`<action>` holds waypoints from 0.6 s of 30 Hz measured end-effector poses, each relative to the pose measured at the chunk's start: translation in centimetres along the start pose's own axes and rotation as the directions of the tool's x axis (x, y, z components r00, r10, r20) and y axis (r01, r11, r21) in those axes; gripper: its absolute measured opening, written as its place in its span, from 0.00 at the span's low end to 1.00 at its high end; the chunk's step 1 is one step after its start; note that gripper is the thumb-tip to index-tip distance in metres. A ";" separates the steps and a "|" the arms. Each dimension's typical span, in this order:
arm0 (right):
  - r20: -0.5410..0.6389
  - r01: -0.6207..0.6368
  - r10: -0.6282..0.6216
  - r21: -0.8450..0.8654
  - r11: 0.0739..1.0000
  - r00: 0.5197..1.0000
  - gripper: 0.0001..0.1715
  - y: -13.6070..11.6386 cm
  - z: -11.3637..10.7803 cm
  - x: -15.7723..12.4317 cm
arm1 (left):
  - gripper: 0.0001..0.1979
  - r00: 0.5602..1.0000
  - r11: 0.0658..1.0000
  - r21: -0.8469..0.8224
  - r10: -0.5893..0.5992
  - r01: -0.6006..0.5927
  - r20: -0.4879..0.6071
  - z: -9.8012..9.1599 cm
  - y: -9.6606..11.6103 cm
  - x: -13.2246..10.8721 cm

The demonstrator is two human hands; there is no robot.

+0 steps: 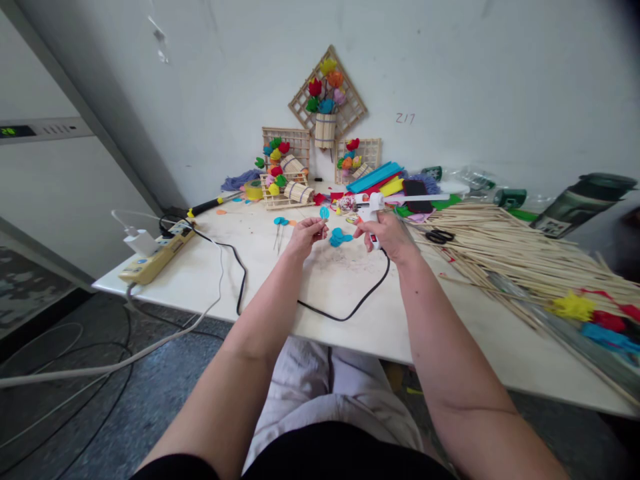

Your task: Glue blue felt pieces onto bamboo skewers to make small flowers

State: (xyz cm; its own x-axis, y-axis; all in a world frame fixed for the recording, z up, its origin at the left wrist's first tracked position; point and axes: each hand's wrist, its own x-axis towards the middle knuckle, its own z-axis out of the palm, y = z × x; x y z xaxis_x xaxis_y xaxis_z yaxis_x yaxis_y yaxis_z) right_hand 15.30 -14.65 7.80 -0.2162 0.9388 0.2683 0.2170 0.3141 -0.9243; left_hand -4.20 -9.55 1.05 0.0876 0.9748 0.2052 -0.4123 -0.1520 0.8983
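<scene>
Between the fingertips of my left hand (309,235) is a small blue paper petal (325,213), upright, on what looks like a thin stem. My right hand (390,235) is wrapped round the grip of a white glue gun (369,208), its nozzle pointing left toward the petal; a long white glue stick (417,198) sticks out of its back. Below and between the hands lies a small pile of blue petals (340,237). Left of my left hand, more blue pieces with thin stems (281,222) rest on the table (325,287).
A yellow power strip (155,257) with cords sits at the left edge. Behind stand lattice panels with paper flowers (327,93). To the right are black scissors (439,236), many thin wooden sticks (520,247) and a dark bottle (583,205). The gun's black cord (345,319) loops across the front.
</scene>
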 end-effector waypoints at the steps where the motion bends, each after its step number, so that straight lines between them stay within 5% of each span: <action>1: 0.010 0.002 -0.002 0.006 1.000 1.000 0.12 0.0 0.1 0.0 | 0.13 1.000 1.000 -0.002 0.001 -0.001 0.002 0.0 0.0 0.0; 18: 0.074 -0.058 0.061 -0.041 0.997 0.995 0.20 -0.4 0.8 -0.3 | 0.13 1.000 1.000 -0.022 -0.009 0.008 -0.016 0.1 0.0 0.0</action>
State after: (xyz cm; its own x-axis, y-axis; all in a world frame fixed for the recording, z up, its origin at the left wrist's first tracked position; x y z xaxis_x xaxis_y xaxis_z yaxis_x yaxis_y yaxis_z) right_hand 14.52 -15.16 7.90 -0.2728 0.9430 0.1905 0.2683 0.2647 -0.9263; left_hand -4.10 -9.52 1.07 0.0771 0.9785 0.1912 -0.4311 -0.1402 0.8913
